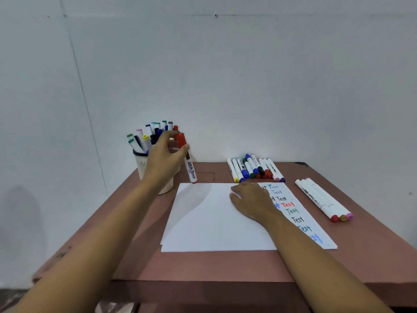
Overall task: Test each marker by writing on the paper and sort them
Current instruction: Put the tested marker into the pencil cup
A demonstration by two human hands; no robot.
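Observation:
My left hand [165,154] grips a red-capped whiteboard marker [189,164] just in front of the cup [144,168], cap up, its lower end hanging over the paper's far left corner. The cup holds several more markers. My right hand [250,199] rests flat on the white paper [203,222], fingers relaxed, holding nothing. The word "Test" [287,204] runs down the paper's right side in several colours, partly hidden by my right arm.
A row of several markers [255,169] lies beyond the paper at the back right. Three white markers [322,199] lie side by side right of the paper. The reddish-brown table [203,265] stands against a white wall; its front edge is near me.

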